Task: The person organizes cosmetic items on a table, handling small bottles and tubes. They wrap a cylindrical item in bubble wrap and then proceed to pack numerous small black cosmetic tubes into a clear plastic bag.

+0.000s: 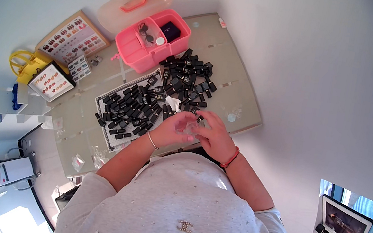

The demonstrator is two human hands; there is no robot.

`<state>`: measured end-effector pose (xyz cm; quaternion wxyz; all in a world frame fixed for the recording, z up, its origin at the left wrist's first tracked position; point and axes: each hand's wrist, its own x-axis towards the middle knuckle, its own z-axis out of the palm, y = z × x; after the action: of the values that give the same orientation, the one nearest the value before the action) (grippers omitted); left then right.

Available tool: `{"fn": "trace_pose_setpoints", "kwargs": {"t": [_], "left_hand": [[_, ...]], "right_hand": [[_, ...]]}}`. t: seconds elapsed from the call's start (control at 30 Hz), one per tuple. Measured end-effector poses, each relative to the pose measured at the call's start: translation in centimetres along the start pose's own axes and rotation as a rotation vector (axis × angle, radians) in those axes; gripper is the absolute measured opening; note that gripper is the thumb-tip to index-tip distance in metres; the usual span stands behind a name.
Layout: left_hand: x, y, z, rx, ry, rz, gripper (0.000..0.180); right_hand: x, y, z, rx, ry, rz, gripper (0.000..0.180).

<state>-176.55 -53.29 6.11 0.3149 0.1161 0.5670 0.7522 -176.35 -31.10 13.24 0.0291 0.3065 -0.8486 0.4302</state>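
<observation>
My left hand (173, 129) and my right hand (217, 135) meet at the table's near edge, in front of my chest. The fingers of both are curled round a small clear, crinkled piece that looks like plastic (189, 127); its exact kind is partly hidden by the fingers. Just beyond my hands lies a crumpled white tissue (174, 103). Many small black nail polish bottles (136, 108) lie jumbled on a patterned mat (112, 141) to the left. A second heap of black bottles (187, 74) lies straight ahead on the table.
A pink storage box (143, 65) with its lid raised stands at the back of the glass-topped table (243, 99). Nail colour display boards (74, 36), a yellow bag (32, 63) and a white shelf (6, 103) are at the left. Small clear packets (77, 162) lie near left.
</observation>
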Motion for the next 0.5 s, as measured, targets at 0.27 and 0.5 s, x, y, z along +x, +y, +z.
{"fn": "trace_pose_setpoints", "kwargs": {"t": [0.27,0.5], "left_hand": [[-0.8,0.9,-0.8,0.182,0.272,0.017,0.068],[-1.4,1.5,-0.9,0.412,0.334,0.150,0.054]], "right_hand": [[-4.4,15.5,1.3,-0.294,0.126,0.523,0.018],[-6.0,21.3,3.2,-0.495,-0.019,0.560,0.020]]}}
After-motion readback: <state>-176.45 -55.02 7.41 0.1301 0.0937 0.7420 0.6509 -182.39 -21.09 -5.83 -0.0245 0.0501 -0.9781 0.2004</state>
